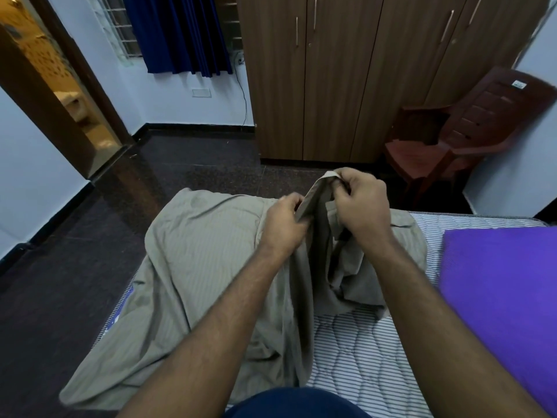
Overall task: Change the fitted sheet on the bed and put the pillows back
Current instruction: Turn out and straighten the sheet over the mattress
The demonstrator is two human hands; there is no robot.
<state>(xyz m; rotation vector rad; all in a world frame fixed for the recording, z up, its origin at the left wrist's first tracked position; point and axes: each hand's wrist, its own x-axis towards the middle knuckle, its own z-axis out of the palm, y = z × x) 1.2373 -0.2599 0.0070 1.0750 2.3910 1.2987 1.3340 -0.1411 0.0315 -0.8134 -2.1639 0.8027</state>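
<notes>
A grey-green striped fitted sheet (196, 267) lies bunched over the left part of the bare striped mattress (361, 351) and hangs over its left edge. My left hand (283, 224) grips a raised fold of the sheet from the left. My right hand (361, 203) pinches the same fold higher up, where a pale hem or label shows at the top. A purple pillow (506, 297) rests on the mattress at the right.
A dark granite floor (90, 267) lies left of and beyond the bed. A brown wooden wardrobe (346, 79) stands straight ahead, a dark red plastic chair (458, 128) to its right. An open doorway (60, 95) is at far left, a blue curtain (180, 34) beside it.
</notes>
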